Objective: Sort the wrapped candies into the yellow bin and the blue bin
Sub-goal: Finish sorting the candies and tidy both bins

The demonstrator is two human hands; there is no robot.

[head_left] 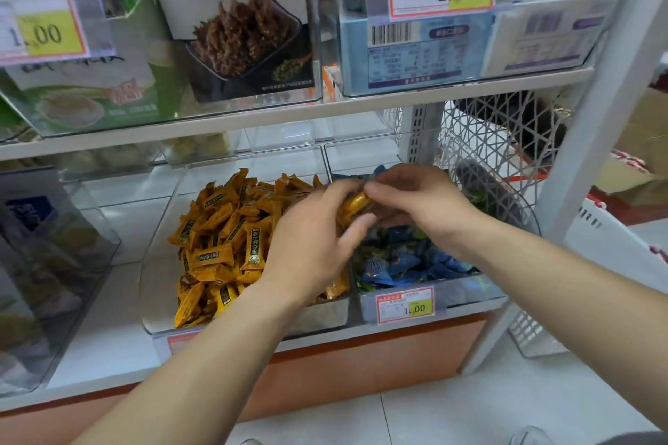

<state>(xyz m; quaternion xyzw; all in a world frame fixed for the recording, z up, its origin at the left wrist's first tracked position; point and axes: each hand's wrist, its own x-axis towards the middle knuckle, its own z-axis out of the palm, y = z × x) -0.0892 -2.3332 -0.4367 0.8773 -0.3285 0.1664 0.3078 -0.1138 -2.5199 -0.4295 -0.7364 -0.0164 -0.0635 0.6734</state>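
Note:
Two clear bins stand side by side on the lowest shelf. The left bin (pixel 159 285) is heaped with yellow wrapped candies (pixel 220 227). The right bin (pixel 466 294) holds blue wrapped candies (pixel 408 260). Both hands meet above the divide between the bins. My left hand (pixel 311 242) and my right hand (pixel 419 202) pinch the same yellow wrapped candy (pixel 356 204) between their fingertips. The left hand covers the right part of the yellow heap, and the right hand hides the back of the blue pile.
A price tag (pixel 405 305) reading 1.00 hangs on the blue bin's front. Another clear bin (pixel 54 264) stands at the left. The upper shelf (pixel 289 112) carries snack boxes in clear bins just above the hands. A white lattice basket (pixel 506 162) sits at the right.

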